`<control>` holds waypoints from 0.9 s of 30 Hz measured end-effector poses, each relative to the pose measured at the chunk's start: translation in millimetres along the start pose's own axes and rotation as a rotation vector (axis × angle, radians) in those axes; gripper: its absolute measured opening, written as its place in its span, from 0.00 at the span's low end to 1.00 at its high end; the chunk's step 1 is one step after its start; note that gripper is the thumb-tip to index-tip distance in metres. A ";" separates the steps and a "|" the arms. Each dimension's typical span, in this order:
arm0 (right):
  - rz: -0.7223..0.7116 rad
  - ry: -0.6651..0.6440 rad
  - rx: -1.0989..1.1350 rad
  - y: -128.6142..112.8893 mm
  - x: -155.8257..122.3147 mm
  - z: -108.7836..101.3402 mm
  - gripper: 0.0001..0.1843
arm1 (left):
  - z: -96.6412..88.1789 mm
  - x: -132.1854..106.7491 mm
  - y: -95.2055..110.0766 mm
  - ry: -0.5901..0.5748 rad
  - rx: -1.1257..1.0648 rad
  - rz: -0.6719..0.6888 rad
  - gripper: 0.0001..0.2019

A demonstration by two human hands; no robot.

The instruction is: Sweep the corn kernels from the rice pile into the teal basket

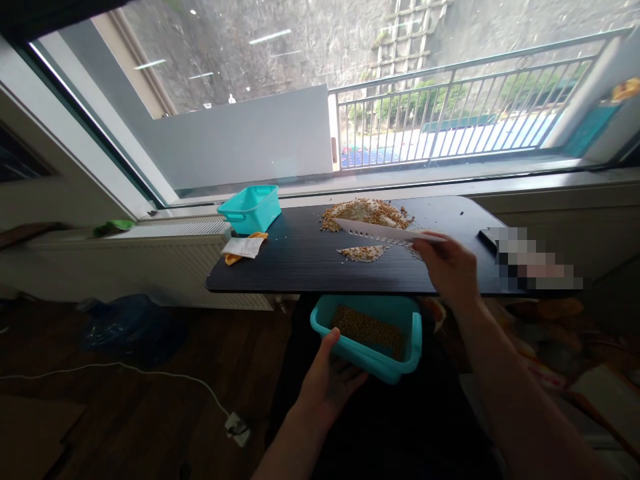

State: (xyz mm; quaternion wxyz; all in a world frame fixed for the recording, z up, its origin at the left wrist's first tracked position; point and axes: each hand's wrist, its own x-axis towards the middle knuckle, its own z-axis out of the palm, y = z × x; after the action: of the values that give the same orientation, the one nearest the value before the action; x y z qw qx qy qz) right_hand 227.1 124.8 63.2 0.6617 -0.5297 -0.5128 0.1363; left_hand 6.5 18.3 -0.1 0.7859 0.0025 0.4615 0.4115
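Note:
My left hand point(327, 380) grips the near left corner of a teal plastic bin point(395, 320) holding brown beans, kept below the front edge of the black table point(300, 267). My right hand point(450, 267) is closed on the handle of a flat white slotted scraper point(380, 232), whose blade lies low over the tabletop. A small heap of beans and grains point(363, 253) sits just in front of the blade. A larger mixed pile of beans and white grains point(367, 213) lies behind it near the table's far edge.
A second, empty-looking teal bin point(250, 207) stands at the table's far left corner, with a small white and orange packet point(243, 248) beside it. A dark flat object point(489, 237) lies at the right end. A white radiator point(170, 230) runs left; a cable and plug point(237, 427) lie on the floor.

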 end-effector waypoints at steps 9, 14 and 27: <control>0.008 -0.179 -0.111 35.5 39.2 16.2 0.15 | 0.8 3.2 1.7 0.017 -0.009 -0.002 0.24; -0.014 -0.208 -0.070 42.2 35.9 21.3 0.15 | 3.0 6.7 4.5 0.010 -0.013 -0.011 0.24; -0.070 -0.297 -0.028 38.9 19.1 8.0 0.15 | 5.7 11.1 8.0 -0.037 -0.031 -0.052 0.27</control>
State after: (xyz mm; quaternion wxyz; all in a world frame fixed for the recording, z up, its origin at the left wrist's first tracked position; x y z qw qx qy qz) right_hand 243.1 158.8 40.0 0.5754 -0.4948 -0.6250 0.1830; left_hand 8.1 32.9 -1.8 0.8048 -0.0139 0.4403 0.3978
